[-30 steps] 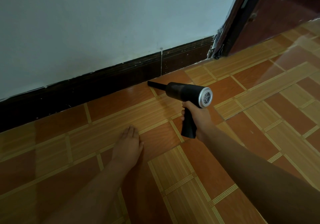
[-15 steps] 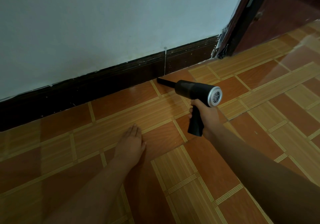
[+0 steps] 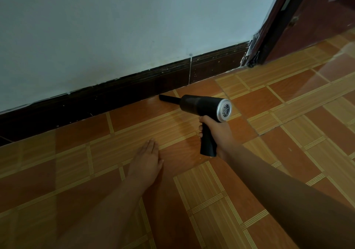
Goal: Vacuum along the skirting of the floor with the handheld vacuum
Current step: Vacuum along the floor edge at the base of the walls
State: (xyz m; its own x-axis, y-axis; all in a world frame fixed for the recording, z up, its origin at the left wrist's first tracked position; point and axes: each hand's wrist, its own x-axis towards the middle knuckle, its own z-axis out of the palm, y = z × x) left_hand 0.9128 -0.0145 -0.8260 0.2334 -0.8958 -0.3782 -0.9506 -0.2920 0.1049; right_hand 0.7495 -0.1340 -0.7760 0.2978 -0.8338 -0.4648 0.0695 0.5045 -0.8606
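My right hand (image 3: 219, 133) grips the pistol handle of the black handheld vacuum (image 3: 199, 104), whose silver vented rear cap faces the camera. Its thin black nozzle (image 3: 169, 98) points left and lies low over the floor, with the tip right at the foot of the dark brown skirting (image 3: 134, 89), left of the pale vertical joint in the skirting. My left hand (image 3: 148, 158) rests flat on the floor tiles, fingers straight and together, well short of the skirting.
The pale wall (image 3: 134, 27) rises above the skirting. A dark door frame (image 3: 272, 22) and reddish door stand at the right end of the wall, with frayed debris at the frame's foot. Orange and striped floor tiles (image 3: 288, 133) spread to the right and front.
The vacuum's nozzle tip has slid left along the skirting, further from the pale joint than half a second ago. My left hand has stayed flat on the floor.
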